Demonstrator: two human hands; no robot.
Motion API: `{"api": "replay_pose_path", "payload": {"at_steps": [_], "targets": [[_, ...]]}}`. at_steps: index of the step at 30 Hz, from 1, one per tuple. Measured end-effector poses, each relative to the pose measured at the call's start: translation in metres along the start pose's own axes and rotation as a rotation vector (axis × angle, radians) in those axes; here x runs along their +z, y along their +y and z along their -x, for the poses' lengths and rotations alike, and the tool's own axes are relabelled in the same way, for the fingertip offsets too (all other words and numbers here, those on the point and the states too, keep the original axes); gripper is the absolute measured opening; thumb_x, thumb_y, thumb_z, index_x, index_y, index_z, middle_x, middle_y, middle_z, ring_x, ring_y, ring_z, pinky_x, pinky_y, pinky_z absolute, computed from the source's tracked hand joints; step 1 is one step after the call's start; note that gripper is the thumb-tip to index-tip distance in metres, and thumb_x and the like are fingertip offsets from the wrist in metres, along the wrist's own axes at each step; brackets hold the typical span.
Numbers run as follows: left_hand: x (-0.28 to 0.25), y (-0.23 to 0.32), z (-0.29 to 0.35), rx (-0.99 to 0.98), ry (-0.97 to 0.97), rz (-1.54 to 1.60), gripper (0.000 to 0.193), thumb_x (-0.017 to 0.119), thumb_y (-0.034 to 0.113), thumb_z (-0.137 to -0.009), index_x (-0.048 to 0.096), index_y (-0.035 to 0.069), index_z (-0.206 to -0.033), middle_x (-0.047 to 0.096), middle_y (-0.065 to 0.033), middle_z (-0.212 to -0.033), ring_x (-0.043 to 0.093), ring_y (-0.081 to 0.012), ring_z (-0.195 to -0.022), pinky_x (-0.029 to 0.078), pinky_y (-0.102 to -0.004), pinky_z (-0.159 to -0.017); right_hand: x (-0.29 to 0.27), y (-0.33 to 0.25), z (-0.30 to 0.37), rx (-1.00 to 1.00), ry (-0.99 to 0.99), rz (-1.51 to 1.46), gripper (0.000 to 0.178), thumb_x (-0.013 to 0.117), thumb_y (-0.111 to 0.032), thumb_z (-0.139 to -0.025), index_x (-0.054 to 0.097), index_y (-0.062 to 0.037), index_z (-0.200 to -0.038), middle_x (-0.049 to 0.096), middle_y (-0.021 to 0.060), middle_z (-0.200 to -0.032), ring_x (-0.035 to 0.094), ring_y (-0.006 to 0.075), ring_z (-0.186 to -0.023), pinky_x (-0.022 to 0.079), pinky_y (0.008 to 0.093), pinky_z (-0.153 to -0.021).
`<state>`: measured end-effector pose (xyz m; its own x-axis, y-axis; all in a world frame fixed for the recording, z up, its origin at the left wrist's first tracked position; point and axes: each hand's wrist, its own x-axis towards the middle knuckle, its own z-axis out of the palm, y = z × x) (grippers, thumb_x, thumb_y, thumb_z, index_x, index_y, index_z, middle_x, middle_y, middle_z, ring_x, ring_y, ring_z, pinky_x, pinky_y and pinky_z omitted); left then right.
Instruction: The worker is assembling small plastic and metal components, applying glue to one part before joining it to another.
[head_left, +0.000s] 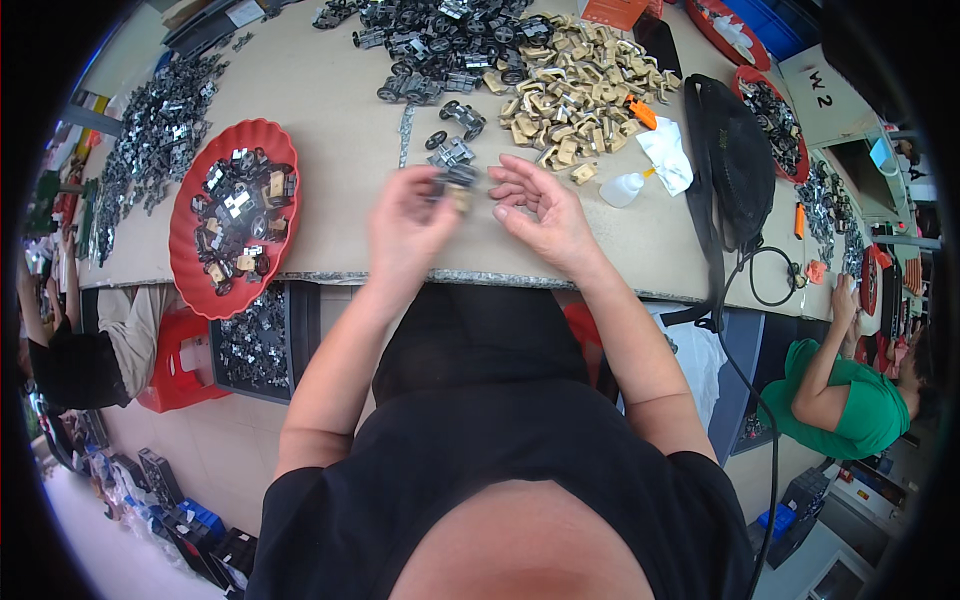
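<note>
Right of the red tray, the curled left hand pinches a blurred black-and-tan part at its fingertips; farther right of the tray, the right hand hovers half-open, empty.

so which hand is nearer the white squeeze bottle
Right. The right hand is just left of the white squeeze bottle; the left hand is farther left, beyond the right one.

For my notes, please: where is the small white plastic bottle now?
In the head view, the small white plastic bottle is right of the right hand, beside the crumpled white sheet.
</note>
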<state>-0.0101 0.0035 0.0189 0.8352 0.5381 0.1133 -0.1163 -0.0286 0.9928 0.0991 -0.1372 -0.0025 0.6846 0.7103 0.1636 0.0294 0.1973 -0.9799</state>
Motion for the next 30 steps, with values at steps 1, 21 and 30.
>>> {"api": "replay_pose_path", "payload": {"at_steps": [1,21,30], "targets": [[-0.016,0.009,-0.004,0.203,0.142,-0.268,0.029,0.061,-0.001,-0.078,0.051,-0.001,-0.105,0.057,-0.0059,-0.093,0.056,-0.01,-0.084,0.046,-0.0231,-0.076,-0.002,0.002,0.001,-0.053,0.005,0.081,0.039,0.064,-0.006,-0.076,0.053,0.0021,-0.113,0.061,0.0087,-0.101,0.057,0.0107,-0.083,0.047,0.0239,-0.076],[0.067,-0.017,-0.057,0.333,-0.339,-0.631,0.023,0.061,0.008,-0.075,0.058,0.004,-0.097,0.056,-0.0136,-0.097,0.056,-0.0304,-0.091,0.046,-0.0373,-0.077,-0.075,-0.018,0.037,-0.522,0.799,0.342,0.031,0.059,-0.002,-0.078,0.043,-0.0019,-0.105,0.049,0.0073,-0.096,0.045,0.0129,-0.087,0.037,0.0269,-0.079],[0.058,-0.008,-0.051,0.444,-0.252,-0.942,0.016,0.065,0.011,-0.071,0.052,0.001,-0.073,0.055,-0.0122,-0.079,0.055,-0.0313,-0.083,0.046,-0.039,-0.07,-0.078,-0.006,0.035,-0.115,0.487,0.528,0.036,0.06,-0.007,-0.081,0.043,0.0036,-0.112,0.058,0.0134,-0.102,0.058,0.0199,-0.089,0.045,0.0306,-0.08]]}}
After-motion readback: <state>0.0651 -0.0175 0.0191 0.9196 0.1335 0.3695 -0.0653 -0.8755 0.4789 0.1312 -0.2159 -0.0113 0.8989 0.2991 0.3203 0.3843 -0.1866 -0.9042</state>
